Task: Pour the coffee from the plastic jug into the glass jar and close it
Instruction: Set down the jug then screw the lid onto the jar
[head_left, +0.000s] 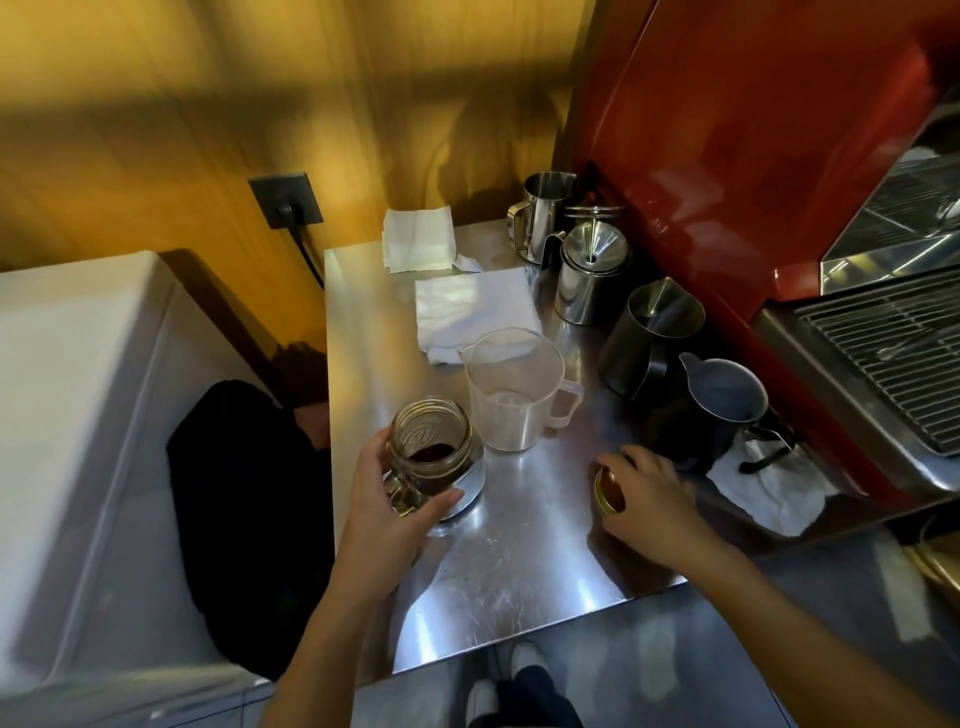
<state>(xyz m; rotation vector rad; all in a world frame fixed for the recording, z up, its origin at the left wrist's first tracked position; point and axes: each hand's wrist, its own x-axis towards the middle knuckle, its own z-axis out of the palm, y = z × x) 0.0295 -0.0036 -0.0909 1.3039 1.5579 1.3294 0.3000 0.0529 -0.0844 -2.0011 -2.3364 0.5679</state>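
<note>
Single view, head-worn, wide-angle. Looks forward and steeply down from above the near edge of the steel tabletop. Both forearms enter from the bottom edge; shoes and floor visible directly below. Tabletop fills frame centre, close range. Wooden wall at top, red machine at right, white appliance at left. Edges curved and blurred by the lens. No second view.

Dim, warm lighting. Glare patches on the steel counter near its front edge. Soft shadow bands cross the wooden wall. Frame edges blurred and bowed by the wide-angle lens.
</note>
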